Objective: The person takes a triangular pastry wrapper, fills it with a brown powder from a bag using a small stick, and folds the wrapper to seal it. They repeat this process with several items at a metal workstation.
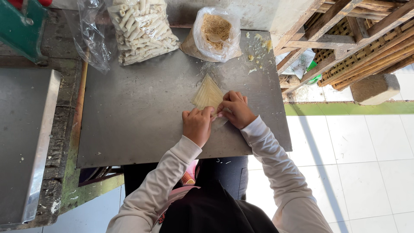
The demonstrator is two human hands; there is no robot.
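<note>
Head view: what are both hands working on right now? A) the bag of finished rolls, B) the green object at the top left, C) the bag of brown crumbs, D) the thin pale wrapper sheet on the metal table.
D: the left hand and right hand both press on the near corner of the wrapper sheet, flat on the metal table.

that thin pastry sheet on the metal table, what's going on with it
A person presses both hands, left hand and right hand, onto the near corner of the pale pastry sheet on the steel table. Behind it sit a bag of finished rolls and a bag of brown crumbs.
</note>
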